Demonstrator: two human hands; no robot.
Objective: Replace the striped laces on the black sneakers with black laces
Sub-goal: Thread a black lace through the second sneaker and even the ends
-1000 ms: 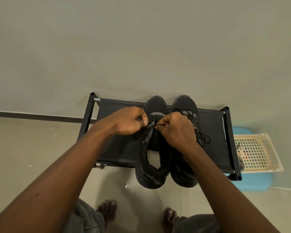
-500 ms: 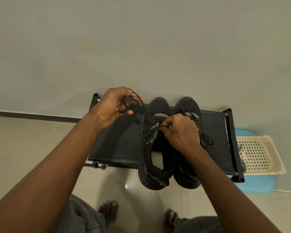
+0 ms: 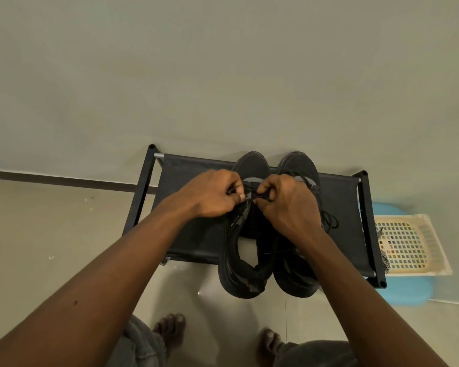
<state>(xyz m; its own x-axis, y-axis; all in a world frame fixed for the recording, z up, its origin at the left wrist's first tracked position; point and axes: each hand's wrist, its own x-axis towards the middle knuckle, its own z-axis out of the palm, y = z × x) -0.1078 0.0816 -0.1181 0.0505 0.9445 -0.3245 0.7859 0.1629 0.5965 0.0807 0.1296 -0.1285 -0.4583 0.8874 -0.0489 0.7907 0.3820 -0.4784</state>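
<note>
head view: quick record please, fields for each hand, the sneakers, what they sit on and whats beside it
left hand: pinches the black lace near the laced sneaker's toe end
right hand: pinches that lace from the opposite side
laced sneaker: on the rack, heel overhanging
other sneaker: beside it, loose lace at its side
rack: black, against the wall
basket: cream, beside the rack

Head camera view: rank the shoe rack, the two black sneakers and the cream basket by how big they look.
1. Largest by far: black shoe rack.
2. Next: left sneaker and right sneaker. They look alike, so no order between them.
3. Smallest: cream basket, though the rack hides one edge.
</note>
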